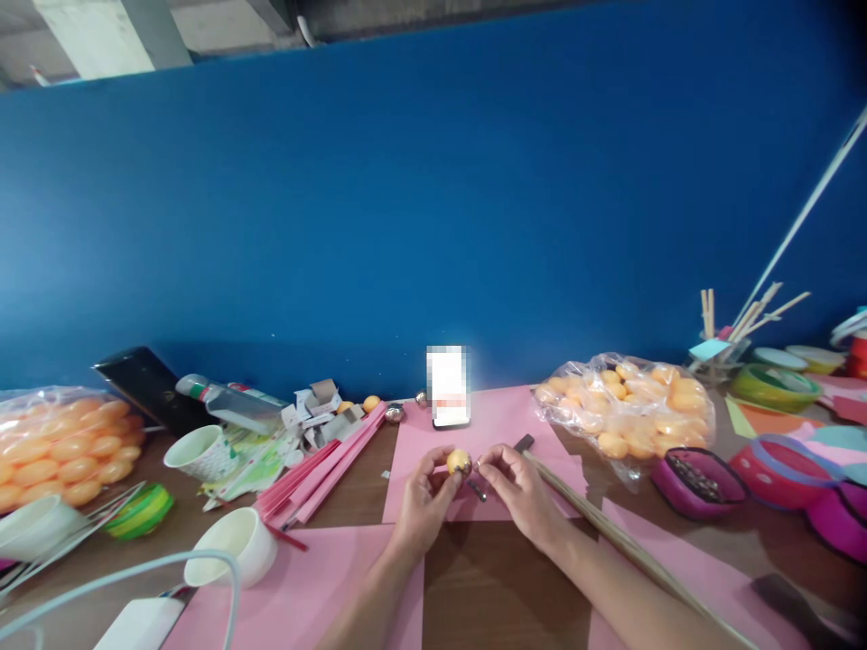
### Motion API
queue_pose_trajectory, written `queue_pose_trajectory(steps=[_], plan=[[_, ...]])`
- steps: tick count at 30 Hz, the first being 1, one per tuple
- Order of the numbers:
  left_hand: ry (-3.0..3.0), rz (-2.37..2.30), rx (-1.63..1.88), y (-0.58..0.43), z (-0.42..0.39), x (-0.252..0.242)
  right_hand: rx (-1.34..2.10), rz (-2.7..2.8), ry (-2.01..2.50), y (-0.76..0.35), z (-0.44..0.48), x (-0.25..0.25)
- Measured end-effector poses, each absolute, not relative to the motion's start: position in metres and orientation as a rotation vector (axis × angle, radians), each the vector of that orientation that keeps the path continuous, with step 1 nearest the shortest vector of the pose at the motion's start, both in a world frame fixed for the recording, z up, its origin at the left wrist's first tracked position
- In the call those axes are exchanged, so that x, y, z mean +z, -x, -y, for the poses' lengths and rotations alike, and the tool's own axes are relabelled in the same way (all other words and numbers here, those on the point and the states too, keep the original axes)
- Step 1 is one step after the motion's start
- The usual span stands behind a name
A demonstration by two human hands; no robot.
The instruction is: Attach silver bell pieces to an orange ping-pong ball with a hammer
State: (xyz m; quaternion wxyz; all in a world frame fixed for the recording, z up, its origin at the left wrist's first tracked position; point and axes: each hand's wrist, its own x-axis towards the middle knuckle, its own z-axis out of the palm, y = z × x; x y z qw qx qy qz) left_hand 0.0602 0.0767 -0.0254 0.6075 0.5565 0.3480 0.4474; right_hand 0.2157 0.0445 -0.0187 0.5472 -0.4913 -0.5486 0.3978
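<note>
My left hand [428,495] is closed around a small orange-yellow ball [458,460], gripping it between thumb and fingers. Dark, shiny bits cover the ball's lower right side. Close by on the right, my right hand [520,495] has thumb and fingertips pinched together beside the ball; what they hold is too small to make out. A small dark, shiny piece [478,490] lies between the hands over a pink sheet [501,420]. Beyond the ball stands a phone [448,384] with a lit, blurred screen.
Bagged orange balls [627,406] sit right, with another bag [64,447] far left. A purple bowl [697,483] holds small metallic pieces. Wooden sticks [610,533] lie past my right forearm. Left are pink paper strips [325,478], a white bowl [234,546] and a pale cable [227,564].
</note>
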Motion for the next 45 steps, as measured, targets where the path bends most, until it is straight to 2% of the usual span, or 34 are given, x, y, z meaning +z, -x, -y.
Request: queue_pose_trajectory(steps=[16, 27, 32, 45], plan=[[-1.247, -0.906, 0.921, -0.060, -0.075, -0.028, 0.899, 1.389, 1.149, -0.214, -0.042, -0.014], [-1.246, -0.850, 1.016, -0.059, -0.077, -0.025, 0.961, 1.374, 1.149, -0.214, -0.041, -0.013], [-1.079, -0.753, 0.896, -0.063, -0.071, -0.022, 0.949, 1.341, 1.142, -0.213, -0.042, -0.014], [-1.094, -0.834, 1.050, -0.067, -0.071, -0.021, 0.956, 1.321, 1.085, -0.211, -0.042, -0.018]])
